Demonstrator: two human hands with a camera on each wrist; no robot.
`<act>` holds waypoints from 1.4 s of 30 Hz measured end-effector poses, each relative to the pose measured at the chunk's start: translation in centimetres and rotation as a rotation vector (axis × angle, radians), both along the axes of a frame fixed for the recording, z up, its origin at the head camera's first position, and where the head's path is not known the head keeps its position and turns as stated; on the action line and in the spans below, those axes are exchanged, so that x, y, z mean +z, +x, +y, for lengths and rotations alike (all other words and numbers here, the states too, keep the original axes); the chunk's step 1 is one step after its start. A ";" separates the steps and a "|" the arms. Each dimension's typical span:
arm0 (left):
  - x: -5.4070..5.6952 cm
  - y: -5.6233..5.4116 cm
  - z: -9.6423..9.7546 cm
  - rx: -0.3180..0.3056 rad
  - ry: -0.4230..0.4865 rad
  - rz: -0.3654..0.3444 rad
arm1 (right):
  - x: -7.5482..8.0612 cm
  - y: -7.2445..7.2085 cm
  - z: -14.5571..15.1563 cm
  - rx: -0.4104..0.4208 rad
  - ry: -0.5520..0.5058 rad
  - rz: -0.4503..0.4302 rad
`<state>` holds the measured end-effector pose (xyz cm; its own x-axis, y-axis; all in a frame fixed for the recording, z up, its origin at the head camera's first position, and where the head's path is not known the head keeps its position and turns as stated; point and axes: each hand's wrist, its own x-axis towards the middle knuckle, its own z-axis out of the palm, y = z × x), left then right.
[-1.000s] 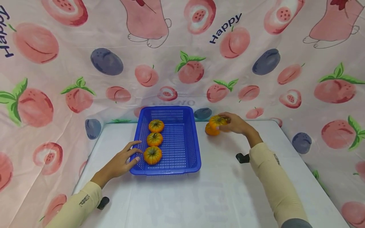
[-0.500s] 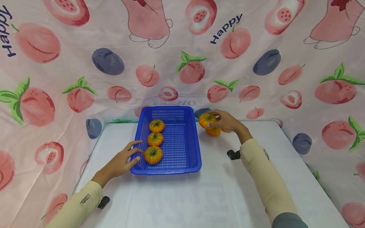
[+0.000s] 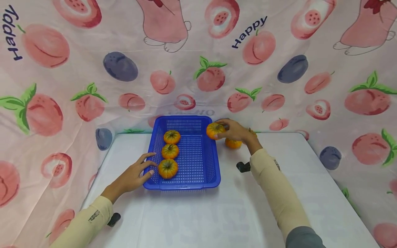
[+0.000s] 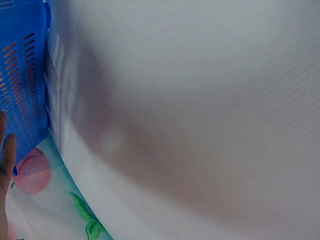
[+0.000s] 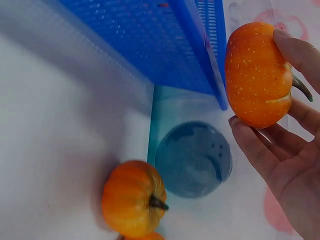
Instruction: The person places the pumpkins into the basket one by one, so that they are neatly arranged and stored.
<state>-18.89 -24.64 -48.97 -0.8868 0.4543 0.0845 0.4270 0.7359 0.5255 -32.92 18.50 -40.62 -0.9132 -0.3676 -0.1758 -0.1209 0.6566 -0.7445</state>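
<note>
My right hand [image 3: 233, 131] holds a small orange pumpkin [image 5: 257, 75] between thumb and fingers, up at the right rim of the blue plastic basket [image 3: 214, 162]. Its dark stem points toward the palm in the right wrist view. My left hand [image 3: 134, 175] lies with spread, relaxed fingers at the basket's left rim. Inside the basket, along the left side, three small pumpkins form a row: a far one [image 3: 172, 137], a middle one [image 3: 170, 151] and a near one [image 3: 168, 168]. In the left wrist view only a few fingertips [image 4: 9, 150] show beside the basket wall.
On the white table [image 3: 198, 217], right of the basket, sits another pumpkin [image 5: 134, 200], with one more partly hidden behind my right wrist. A fruit-printed cloth [image 3: 186, 69] hangs right behind the table and down its sides.
My right hand has carried its pumpkin leftward, from above the pumpkins on the table to the basket's right rim. The left hand has stayed at the left rim.
</note>
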 end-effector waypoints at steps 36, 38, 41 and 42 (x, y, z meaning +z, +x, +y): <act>0.1 -0.1 -0.2 -0.012 0.018 0.005 | -1.0 -3.1 -7.9 0.055 -0.069 0.034; 0.1 -0.1 -0.2 -0.011 0.019 0.003 | -1.2 -3.3 -8.4 0.060 -0.062 0.039; 0.1 -0.1 -0.2 -0.010 0.021 0.002 | -1.5 -3.4 -9.0 0.048 -0.037 0.030; 0.0 -0.1 -0.2 -0.010 0.022 0.003 | -1.6 -3.4 -9.2 0.044 -0.031 0.025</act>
<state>-18.99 -24.80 -48.93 -0.8821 0.4607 0.0977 0.4358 0.7200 0.5401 -36.35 9.26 -42.21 -0.9001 -0.4121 -0.1413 -0.1676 0.6269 -0.7609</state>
